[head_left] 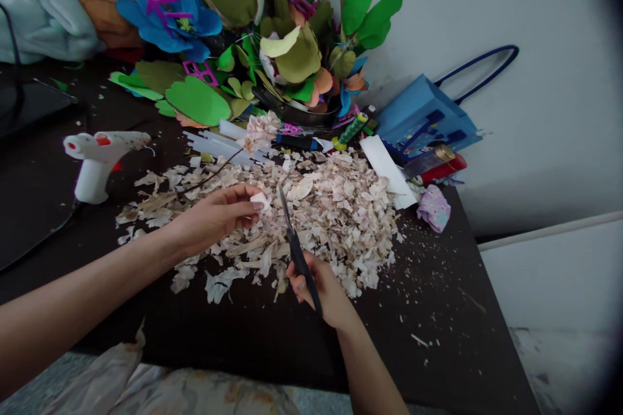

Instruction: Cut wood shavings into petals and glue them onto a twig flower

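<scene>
My left hand (pixel 226 213) pinches a small pale pink-white petal piece (pixel 261 201) between thumb and fingers. My right hand (pixel 318 285) is wrapped round the black handles of a pair of scissors (pixel 295 248), whose blades point up and away, just right of the petal piece and apart from it. Beneath both hands spreads a heap of dry, cream and pale pink petal scraps (pixel 345 220). Beyond my left hand, a thin brown stem with a cluster of pale pink petals (pixel 261 131) at its tip lies across the heap.
A white glue gun (pixel 95 162) stands at the left with its cord. Behind the heap are glue sticks (pixel 209 148), green thread (pixel 354 127) and many coloured craft flowers (pixel 180 10). A blue bag (pixel 423 113) leans on the wall at right, near a crumpled purple cloth (pixel 434 209).
</scene>
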Tool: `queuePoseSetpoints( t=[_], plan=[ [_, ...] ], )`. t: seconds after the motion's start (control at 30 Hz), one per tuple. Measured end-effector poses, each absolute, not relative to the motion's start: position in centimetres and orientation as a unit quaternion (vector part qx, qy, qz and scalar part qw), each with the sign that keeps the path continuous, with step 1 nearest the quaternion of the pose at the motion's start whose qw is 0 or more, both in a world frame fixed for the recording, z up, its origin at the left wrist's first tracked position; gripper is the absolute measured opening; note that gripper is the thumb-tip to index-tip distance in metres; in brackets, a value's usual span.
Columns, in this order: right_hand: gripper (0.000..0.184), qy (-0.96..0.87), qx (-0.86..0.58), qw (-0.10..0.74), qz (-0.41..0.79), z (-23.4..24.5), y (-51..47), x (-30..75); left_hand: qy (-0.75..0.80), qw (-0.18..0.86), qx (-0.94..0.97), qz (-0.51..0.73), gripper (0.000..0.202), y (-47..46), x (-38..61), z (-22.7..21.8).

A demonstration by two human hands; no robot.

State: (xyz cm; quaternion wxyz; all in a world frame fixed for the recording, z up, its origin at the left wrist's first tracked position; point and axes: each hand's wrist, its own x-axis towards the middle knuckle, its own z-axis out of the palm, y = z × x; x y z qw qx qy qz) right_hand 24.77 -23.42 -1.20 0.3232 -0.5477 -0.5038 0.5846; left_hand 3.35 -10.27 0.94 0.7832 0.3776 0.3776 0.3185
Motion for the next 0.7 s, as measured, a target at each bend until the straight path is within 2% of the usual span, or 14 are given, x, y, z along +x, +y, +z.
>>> queuePoseSetpoints(
  t=[0.1,0.3,0.47,0.7],
  plan=[
    [0.041,-0.497,-0.548,0.328,0.588,-1.3,-23.4,24.8,0.380,0.782,0.383,0.313,0.023,-10.4,3.4,1.4],
    [0.042,-0.490,-0.549,0.334,0.589,-1.7,-23.6,24.8,0.368,0.805,0.345,0.312,0.016,-10.2,3.4,1.0],
    [0.042,-0.463,-0.563,0.383,0.568,-1.1,-23.2,24.5,0.366,0.836,0.305,0.270,0.014,-10.6,3.6,1.0],
    [0.043,-0.434,-0.595,0.442,0.512,-0.1,-22.5,23.7,0.356,0.851,0.341,0.178,0.018,-13.2,4.8,0.5]
  ],
)
